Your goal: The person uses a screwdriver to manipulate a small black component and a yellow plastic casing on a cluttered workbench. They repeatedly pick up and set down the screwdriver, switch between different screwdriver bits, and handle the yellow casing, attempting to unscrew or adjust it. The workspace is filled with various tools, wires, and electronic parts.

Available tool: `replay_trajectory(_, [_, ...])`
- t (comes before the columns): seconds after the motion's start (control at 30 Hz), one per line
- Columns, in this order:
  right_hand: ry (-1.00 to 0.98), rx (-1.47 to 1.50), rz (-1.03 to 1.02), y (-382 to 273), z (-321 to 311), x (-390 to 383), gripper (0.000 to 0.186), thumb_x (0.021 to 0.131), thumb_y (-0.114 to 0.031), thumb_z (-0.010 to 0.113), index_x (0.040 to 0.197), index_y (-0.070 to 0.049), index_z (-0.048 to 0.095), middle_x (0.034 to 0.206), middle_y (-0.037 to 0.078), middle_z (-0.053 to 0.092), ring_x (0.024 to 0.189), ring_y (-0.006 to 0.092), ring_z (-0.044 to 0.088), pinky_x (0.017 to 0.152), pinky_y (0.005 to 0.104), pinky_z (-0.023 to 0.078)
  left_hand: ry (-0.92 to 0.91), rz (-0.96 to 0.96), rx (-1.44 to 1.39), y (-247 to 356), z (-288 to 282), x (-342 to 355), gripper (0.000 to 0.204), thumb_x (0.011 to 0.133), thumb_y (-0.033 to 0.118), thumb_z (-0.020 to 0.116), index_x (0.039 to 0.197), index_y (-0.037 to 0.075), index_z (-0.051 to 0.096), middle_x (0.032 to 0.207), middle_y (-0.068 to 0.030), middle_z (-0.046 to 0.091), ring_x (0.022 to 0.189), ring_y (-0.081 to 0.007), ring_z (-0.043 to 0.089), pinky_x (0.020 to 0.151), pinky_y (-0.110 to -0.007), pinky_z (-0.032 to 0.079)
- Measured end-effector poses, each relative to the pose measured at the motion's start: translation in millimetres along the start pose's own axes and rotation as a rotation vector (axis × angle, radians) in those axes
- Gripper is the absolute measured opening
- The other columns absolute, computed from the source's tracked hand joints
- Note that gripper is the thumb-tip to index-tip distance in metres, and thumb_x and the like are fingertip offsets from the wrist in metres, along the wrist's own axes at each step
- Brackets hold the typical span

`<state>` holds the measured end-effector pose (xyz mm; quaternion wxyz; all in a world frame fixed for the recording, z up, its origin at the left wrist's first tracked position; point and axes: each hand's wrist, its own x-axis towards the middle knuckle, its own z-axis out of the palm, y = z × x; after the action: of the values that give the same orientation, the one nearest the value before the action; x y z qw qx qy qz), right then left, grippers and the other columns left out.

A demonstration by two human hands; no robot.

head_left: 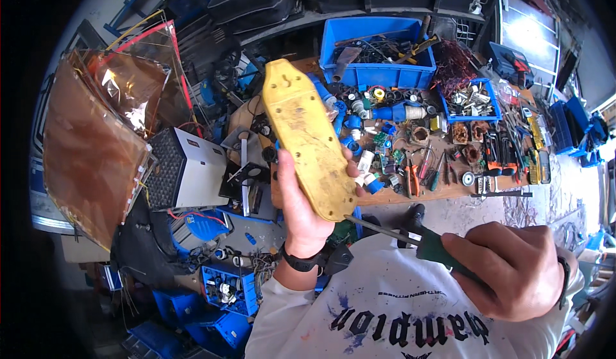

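Single head-worn fisheye, looking down; left hand, right hand close, bench farther off; outermost edges perhaps lost in dark.

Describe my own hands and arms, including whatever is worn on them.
Both the left hand and the right hand are ungloved. A black band with a dark, blocky piece circles the left wrist; a slim dark strap circles the right. The left sleeve is white.
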<state>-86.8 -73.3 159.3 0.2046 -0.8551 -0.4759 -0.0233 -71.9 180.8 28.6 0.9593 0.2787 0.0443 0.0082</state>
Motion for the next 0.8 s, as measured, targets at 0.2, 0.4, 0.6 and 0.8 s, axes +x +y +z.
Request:
replay_trajectory(0.2, [0.006,0.089,0.137,5.9,-7.2,-1.3,0.043,0.066,-0.007,0.073,0.106,0.001,0.063,0.074,0.005,0.058,0.049,0.0144,0.057,0.039,0.0276,0.045,0.055,0.06,0.112,9.1,13.1,1.7,0.076,0.088,0.067,0.035,0.125,0.002,0.047,0.092,-0.012,0.057,0.081,-0.0227,0.057,0.049,-0.036,0.055])
replay_trajectory(0.4, [-0.023,0.168,0.169,12.6,-2.8,-0.6,0.041,0.07,-0.008,0.071,0.109,0.001,0.062,0.075,0.006,0.059,0.049,0.0162,0.058,0.041,0.028,0.045,-0.031,0.032,0.027,9.0,-2.3,0.8,0.073,0.084,0.069,0.039,0.126,0.009,0.046,0.096,-0.0149,0.06,0.086,-0.0249,0.062,0.058,-0.041,0.058])
replay_trajectory(0.6, [-0.056,0.194,0.175,15.3,-0.2,2.1,0.041,0.07,-0.008,0.071,0.109,0.001,0.062,0.075,0.006,0.059,0.049,0.0162,0.058,0.04,0.0287,0.045,0.079,0.092,0.132,7.3,11.0,0.9,0.081,0.085,0.071,0.034,0.126,0.002,0.046,0.091,-0.0112,0.056,0.082,-0.0234,0.056,0.05,-0.035,0.053])
replay_trajectory(0.8, [-0.044,0.193,0.168,16.0,0.2,5.6,0.041,0.069,-0.008,0.071,0.109,0.0,0.063,0.075,0.006,0.059,0.049,0.0162,0.058,0.04,0.0286,0.044,0.099,0.097,0.125,6.9,5.8,1.9,0.08,0.084,0.072,0.036,0.126,0.005,0.046,0.091,-0.0112,0.057,0.081,-0.0232,0.057,0.052,-0.037,0.052])
